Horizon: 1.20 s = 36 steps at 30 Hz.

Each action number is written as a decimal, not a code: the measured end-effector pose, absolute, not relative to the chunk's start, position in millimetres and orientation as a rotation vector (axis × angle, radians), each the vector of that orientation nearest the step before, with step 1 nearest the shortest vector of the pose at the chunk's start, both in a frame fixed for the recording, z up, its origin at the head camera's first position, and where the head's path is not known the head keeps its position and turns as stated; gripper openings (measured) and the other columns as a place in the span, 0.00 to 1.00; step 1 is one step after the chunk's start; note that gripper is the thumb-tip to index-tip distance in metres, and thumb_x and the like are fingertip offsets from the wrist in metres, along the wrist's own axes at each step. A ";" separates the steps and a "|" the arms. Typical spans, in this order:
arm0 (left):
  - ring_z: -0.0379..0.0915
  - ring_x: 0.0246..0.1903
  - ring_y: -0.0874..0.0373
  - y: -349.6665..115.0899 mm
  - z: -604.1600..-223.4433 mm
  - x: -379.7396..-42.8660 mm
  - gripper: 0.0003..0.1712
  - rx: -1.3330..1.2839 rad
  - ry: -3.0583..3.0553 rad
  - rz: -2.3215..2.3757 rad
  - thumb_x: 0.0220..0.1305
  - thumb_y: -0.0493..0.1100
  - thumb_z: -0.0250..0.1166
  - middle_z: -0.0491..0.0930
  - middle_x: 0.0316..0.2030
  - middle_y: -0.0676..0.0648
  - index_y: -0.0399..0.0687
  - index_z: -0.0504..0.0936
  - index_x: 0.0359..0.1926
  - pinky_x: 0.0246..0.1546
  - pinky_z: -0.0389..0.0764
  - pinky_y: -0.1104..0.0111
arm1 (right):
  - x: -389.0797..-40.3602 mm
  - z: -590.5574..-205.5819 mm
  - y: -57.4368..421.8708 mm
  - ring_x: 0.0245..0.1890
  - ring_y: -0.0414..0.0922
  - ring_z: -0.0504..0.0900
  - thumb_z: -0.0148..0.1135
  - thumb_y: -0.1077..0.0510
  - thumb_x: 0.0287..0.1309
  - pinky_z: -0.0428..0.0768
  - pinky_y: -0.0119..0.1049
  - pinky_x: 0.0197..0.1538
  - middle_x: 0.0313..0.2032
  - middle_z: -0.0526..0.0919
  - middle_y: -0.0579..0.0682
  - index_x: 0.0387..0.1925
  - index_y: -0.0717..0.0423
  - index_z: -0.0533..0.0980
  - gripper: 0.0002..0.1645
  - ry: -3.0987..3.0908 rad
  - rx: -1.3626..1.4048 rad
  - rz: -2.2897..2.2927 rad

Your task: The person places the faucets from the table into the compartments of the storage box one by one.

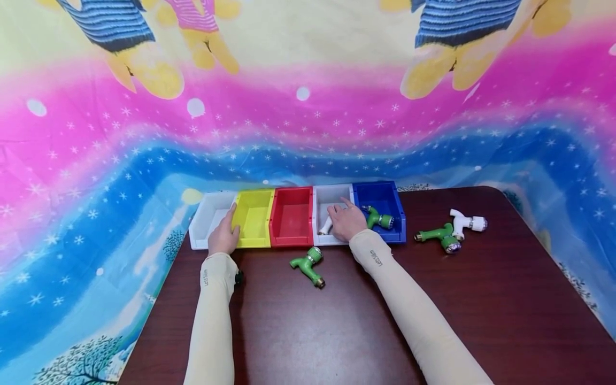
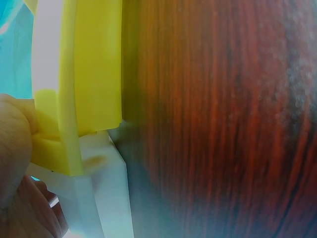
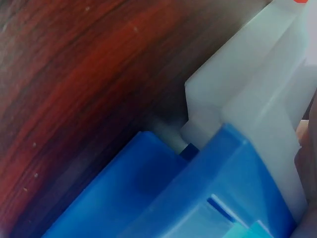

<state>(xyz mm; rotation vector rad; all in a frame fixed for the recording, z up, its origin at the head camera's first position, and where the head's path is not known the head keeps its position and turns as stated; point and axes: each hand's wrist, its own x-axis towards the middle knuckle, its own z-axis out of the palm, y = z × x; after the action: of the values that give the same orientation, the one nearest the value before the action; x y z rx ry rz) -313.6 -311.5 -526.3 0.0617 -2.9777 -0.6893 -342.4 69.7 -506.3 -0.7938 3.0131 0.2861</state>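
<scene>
My left hand (image 1: pixel 224 233) rests on the wall between the left white bin (image 1: pixel 200 243) and the yellow bin (image 1: pixel 255 224), its index finger stretched along the rim. In the left wrist view, part of that hand touches the yellow bin's edge (image 2: pixel 69 148). Over the second white bin (image 1: pixel 332 195), my right hand (image 1: pixel 349 222) holds a white tap (image 1: pixel 325 226), mostly hidden beneath the fingers; the index finger points forward. A green tap (image 1: pixel 380 218) lies in the blue bin (image 1: pixel 397 227) beside this hand.
A red bin (image 1: pixel 292 214) stands mid-row. Another green tap (image 1: pixel 308 266) lies on the dark wooden table (image 1: pixel 308 331) before the bins. To the right, a white tap (image 1: pixel 464 223) and a green tap (image 1: pixel 438 235) lie together. A patterned cloth (image 1: pixel 308 123) hangs behind.
</scene>
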 end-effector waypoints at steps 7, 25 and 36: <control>0.79 0.50 0.33 -310.0 -524.5 -312.8 0.41 0.075 -2.983 -0.692 0.79 0.43 0.52 0.71 0.71 0.33 0.61 0.44 0.85 0.54 0.79 0.41 | -342.9 -506.4 70.4 0.62 0.50 0.80 0.55 0.52 0.69 0.47 0.46 0.83 0.58 0.81 0.55 0.66 0.59 0.71 0.28 3.017 -0.790 0.310; 0.79 0.50 0.33 -310.2 -522.8 -311.9 0.41 0.069 -2.985 -0.692 0.80 0.44 0.51 0.71 0.70 0.33 0.61 0.43 0.85 0.54 0.79 0.41 | -341.6 -502.9 71.9 0.53 0.49 0.86 0.64 0.56 0.60 0.53 0.46 0.82 0.48 0.89 0.53 0.60 0.60 0.80 0.26 3.090 -0.772 0.156; 0.80 0.48 0.34 -309.6 -523.8 -310.7 0.40 0.067 -2.984 -0.702 0.80 0.44 0.50 0.71 0.70 0.33 0.61 0.43 0.85 0.52 0.79 0.42 | -341.5 -505.3 73.3 0.52 0.49 0.86 0.60 0.58 0.62 0.53 0.46 0.82 0.46 0.89 0.53 0.56 0.60 0.82 0.21 3.097 -0.782 0.142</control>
<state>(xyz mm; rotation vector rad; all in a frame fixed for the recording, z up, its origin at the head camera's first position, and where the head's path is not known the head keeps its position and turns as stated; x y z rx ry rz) -310.7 -309.6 -523.8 0.0669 -2.9837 -0.7018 -341.5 73.3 -505.3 -0.7821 3.0966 0.1425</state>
